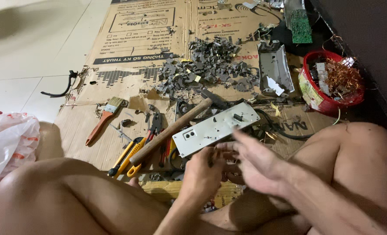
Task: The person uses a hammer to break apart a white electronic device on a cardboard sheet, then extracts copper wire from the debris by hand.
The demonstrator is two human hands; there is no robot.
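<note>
My left hand (201, 170) is curled shut around a small part whose shape I cannot make out, held above my crossed legs. Blurred by motion, my right hand (253, 160) has its fingers stretched out, and the fingertips meet the left hand at that part. Just beyond both hands a grey metal panel (215, 126) lies flat on the cardboard (128, 82). A hammer with a wooden handle (171, 130) lies slanted across the panel's left end.
A yellow utility knife (126, 154), red-handled pliers (155, 127) and a paint brush (104, 115) lie at left. Grey fragments (206, 65) are piled farther out, beside a grey casing (274, 67), a red bowl of copper wire (330, 80) and a green circuit board (301, 26). A white plastic bag (6, 143) is far left.
</note>
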